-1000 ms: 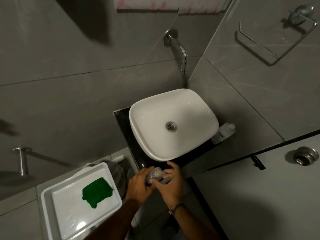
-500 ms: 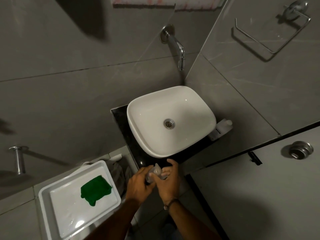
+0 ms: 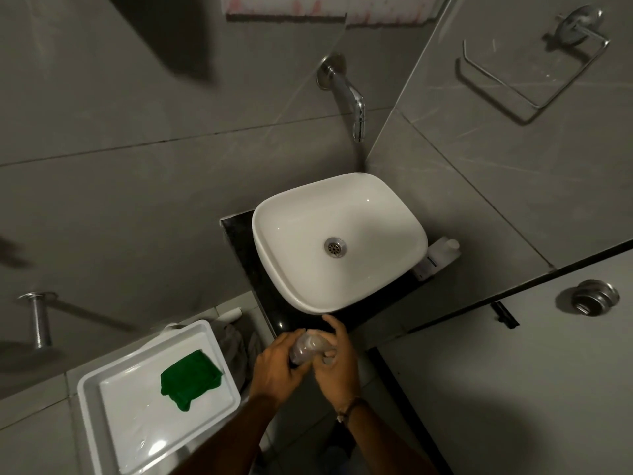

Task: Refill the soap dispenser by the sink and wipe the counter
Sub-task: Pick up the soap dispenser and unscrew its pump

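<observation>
A small clear soap dispenser bottle [image 3: 306,349] is held between both hands just in front of the black counter [image 3: 239,241]. My left hand [image 3: 277,368] wraps its body from the left. My right hand [image 3: 337,365] grips its top end, with the fingers curled over it. A white refill bottle [image 3: 440,253] stands on the counter to the right of the white basin [image 3: 339,200], against the wall. A green cloth [image 3: 190,377] lies in a white tray [image 3: 99,382] at the lower left.
A chrome spout [image 3: 349,97] juts from the wall above the basin. A chrome towel ring [image 3: 534,70] hangs on the right wall. A metal knob [image 3: 587,298] sits on the panel at right, and a chrome pipe [image 3: 37,320] sticks out at left.
The hands stay closed on the bottle and have shifted slightly around it; the camera view has drifted a little.
</observation>
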### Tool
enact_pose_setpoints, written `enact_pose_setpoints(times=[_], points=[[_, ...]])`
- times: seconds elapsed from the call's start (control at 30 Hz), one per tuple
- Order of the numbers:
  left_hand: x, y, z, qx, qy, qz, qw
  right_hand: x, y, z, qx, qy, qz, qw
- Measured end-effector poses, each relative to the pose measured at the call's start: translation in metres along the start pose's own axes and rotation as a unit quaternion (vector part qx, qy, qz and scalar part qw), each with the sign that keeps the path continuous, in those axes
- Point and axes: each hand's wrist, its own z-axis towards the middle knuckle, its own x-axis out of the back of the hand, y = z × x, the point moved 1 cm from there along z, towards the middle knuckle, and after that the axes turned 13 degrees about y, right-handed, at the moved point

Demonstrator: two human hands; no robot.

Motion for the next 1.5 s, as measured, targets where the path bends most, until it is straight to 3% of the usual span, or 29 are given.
enact_pose_setpoints(times=[0.2, 0.67, 0.87, 1.0, 1.07, 1.2, 1.3, 1.5], points=[[0.001, 0.002, -0.001, -0.001, 0.008, -0.008, 1.000, -0.004, -0.003, -0.004, -0.028, 0.044, 0.029, 0.998], [0.001, 0.007, 0.000, 0.005, -0.001, 0.015, 1.000, 0.005, -0.005, -0.009, -0.030, 0.022, 0.050, 0.998], [0.001, 0.010, 0.000, 0.007, 0.007, 0.013, 1.000, 0.000, -0.010, -0.006, -0.019, 0.056, 0.035, 0.998], [0.002, 0.011, 0.001, 0.013, 0.004, 0.004, 1.000, 0.015, -0.019, -0.006, -0.015, 0.052, 0.101, 0.993], [0.003, 0.011, 0.002, 0.020, -0.001, 0.002, 1.000, 0.027, -0.030, -0.002, -0.021, 0.087, 0.154, 0.984], [0.003, 0.008, 0.007, 0.039, -0.005, 0.003, 0.999, 0.061, -0.047, 0.023, -0.076, 0.193, 0.280, 0.937], [0.003, 0.008, 0.011, 0.050, -0.003, 0.003, 0.999, 0.077, -0.042, 0.049, -0.138, 0.246, 0.270, 0.921], [-0.001, 0.010, 0.011, 0.076, -0.006, -0.007, 0.997, 0.054, -0.004, 0.087, -0.330, 0.185, 0.257, 0.889]])
